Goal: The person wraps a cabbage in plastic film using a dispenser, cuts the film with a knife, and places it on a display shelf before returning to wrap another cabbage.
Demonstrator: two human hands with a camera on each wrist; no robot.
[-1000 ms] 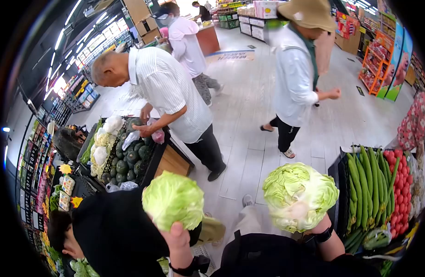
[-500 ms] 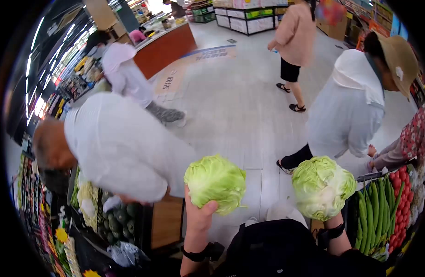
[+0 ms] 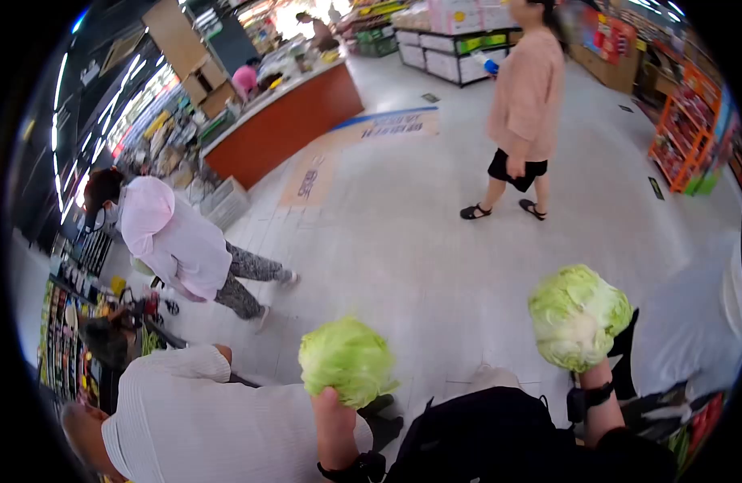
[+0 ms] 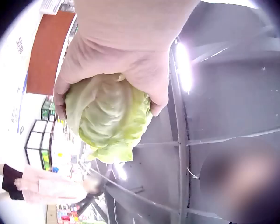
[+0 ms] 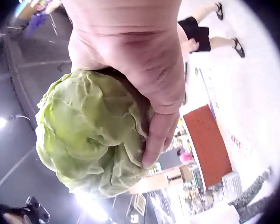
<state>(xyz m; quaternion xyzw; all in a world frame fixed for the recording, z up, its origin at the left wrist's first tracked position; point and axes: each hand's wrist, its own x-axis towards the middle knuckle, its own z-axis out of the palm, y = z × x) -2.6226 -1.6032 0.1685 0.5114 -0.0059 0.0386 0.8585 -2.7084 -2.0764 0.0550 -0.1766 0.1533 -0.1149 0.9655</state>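
Observation:
Each hand holds a pale green head of lettuce up in front of the body. My left hand (image 3: 334, 412) grips the left lettuce (image 3: 347, 361) from below, thumb along its near side. In the left wrist view the fingers and thumb curl round both sides of that lettuce (image 4: 109, 116). Off to the right, my right hand (image 3: 596, 377) supports the right lettuce (image 3: 578, 318), whose whitish stem end faces the head camera. The right wrist view shows fingers (image 5: 156, 140) wrapped along one side of this lettuce (image 5: 91, 133). The two heads are well apart.
A person in a white striped shirt (image 3: 226, 410) bends close on the left, behind the left lettuce. A person in white (image 3: 685, 314) stands close at right, by a vegetable display. Farther off are a pink-hooded walker (image 3: 177, 241), a person in pink (image 3: 528, 97) and a red-brown counter (image 3: 294, 129).
The view has swung about while both hands keep hold of their lettuces. The lettuces have drawn apart since half a second ago. The right-hand display has mostly left view.

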